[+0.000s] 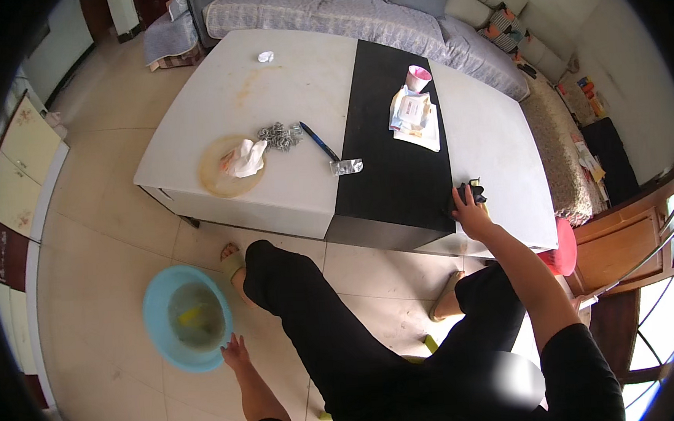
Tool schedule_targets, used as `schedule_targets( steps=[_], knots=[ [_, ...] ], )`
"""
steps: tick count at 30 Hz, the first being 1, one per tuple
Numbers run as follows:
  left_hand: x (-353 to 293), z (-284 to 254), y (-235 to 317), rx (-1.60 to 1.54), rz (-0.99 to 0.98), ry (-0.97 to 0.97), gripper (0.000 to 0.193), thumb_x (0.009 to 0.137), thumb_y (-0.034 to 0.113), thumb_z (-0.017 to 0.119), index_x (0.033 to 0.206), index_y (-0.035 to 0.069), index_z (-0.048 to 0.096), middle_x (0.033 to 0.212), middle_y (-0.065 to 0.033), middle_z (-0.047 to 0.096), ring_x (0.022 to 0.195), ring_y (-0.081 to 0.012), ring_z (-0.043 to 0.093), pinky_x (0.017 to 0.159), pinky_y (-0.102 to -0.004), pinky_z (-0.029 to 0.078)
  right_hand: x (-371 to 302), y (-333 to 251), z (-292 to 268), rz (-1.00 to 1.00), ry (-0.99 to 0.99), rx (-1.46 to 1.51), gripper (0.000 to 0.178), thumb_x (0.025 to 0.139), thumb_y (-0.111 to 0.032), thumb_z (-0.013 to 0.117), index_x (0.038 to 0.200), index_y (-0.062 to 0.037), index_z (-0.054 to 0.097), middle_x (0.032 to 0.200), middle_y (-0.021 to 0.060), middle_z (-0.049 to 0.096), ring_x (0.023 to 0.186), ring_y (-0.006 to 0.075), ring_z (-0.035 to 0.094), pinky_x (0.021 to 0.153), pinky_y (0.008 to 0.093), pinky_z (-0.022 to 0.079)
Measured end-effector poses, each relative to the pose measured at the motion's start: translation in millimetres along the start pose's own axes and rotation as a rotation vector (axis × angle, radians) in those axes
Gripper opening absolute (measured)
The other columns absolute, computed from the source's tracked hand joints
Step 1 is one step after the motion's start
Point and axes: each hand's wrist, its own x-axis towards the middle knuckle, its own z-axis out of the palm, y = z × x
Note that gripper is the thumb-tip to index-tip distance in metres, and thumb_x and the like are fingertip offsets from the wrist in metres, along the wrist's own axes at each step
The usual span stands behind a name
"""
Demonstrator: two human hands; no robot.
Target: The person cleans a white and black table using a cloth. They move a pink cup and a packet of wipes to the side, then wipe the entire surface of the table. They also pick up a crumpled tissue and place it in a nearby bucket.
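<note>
My right hand (pixel 470 214) is at the near edge of the table's white right part, its fingers closed on a small black crumpled thing (pixel 479 193). A bit of yellow-green shows at its top, and its kind is not clear. My left hand (pixel 236 351) is low beside a light blue basin (pixel 154 327) on the floor. Its fingers are apart and reach the basin's right rim; whether they touch it I cannot tell. Cloudy water (pixel 204 338) fills the bottom of the basin, with a yellow piece (pixel 194 317) in it.
On the white-and-black table (pixel 300 83) are a crumpled tissue (pixel 246 159), a heap of metal chain-like pieces (pixel 280 136), a pen (pixel 317 140), a silver packet (pixel 346 167), white packets (pixel 413 113) and a pink cup (pixel 418 78). A red stool (pixel 561 248) stands at right, a sofa (pixel 304 18) behind.
</note>
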Motion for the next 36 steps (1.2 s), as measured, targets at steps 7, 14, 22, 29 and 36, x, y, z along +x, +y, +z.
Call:
schedule_targets(
  steps=[7,14,22,29,36],
  knots=[
    [52,20,12,0.070,0.179,-0.016,0.062,0.096,0.031,0.026,0.138,0.005,-0.012,0.146,-0.0113,0.007,0.129,-0.0294,0.027,0.105,-0.0459,0.023,2,-3,0,0.069,-0.035,0.033,0.063,0.091,-0.031,0.042,0.141,-0.0188,0.004,0.142,0.0269,0.004,0.103,0.0536,0.046,0.086,0.0484,0.042],
    [92,28,48,0.038,0.146,-0.084,0.061,0.095,0.034,0.026,0.139,0.006,-0.007,0.145,-0.0110,0.010,0.133,-0.0252,0.019,0.107,-0.0408,0.022,14,9,16,0.051,0.058,0.001,0.062,0.091,-0.030,0.041,0.141,-0.0194,0.006,0.141,0.0275,0.007,0.096,0.0506,0.051,0.085,0.0487,0.042],
    [-83,34,-87,1.062,-0.525,-0.293,0.029,0.090,0.039,0.043,0.082,0.013,0.053,0.068,0.0035,0.047,0.057,-0.0092,0.043,0.050,-0.0226,0.037,21,-6,-3,-0.112,0.244,-0.037,0.055,0.090,-0.027,0.042,0.137,-0.0081,0.020,0.140,0.0253,0.016,0.101,0.0498,0.046,0.089,0.0485,0.038],
    [-195,-28,-98,1.393,-0.721,-0.019,0.029,0.090,0.038,0.043,0.083,0.013,0.054,0.068,0.0034,0.048,0.057,-0.0089,0.043,0.050,-0.0222,0.037,20,-24,-27,-0.219,0.098,-0.177,0.058,0.090,-0.028,0.044,0.136,0.0000,0.021,0.139,0.0315,0.010,0.090,0.0440,0.052,0.082,0.0444,0.045],
    [-234,19,-18,1.500,-0.637,0.231,0.028,0.089,0.038,0.044,0.083,0.012,0.055,0.069,0.0033,0.048,0.057,-0.0086,0.044,0.051,-0.0219,0.037,25,-19,-58,-0.278,-0.162,-0.058,0.061,0.089,-0.031,0.045,0.136,0.0004,0.021,0.139,0.0332,0.008,0.089,0.0432,0.054,0.078,0.0421,0.047]
  ],
)
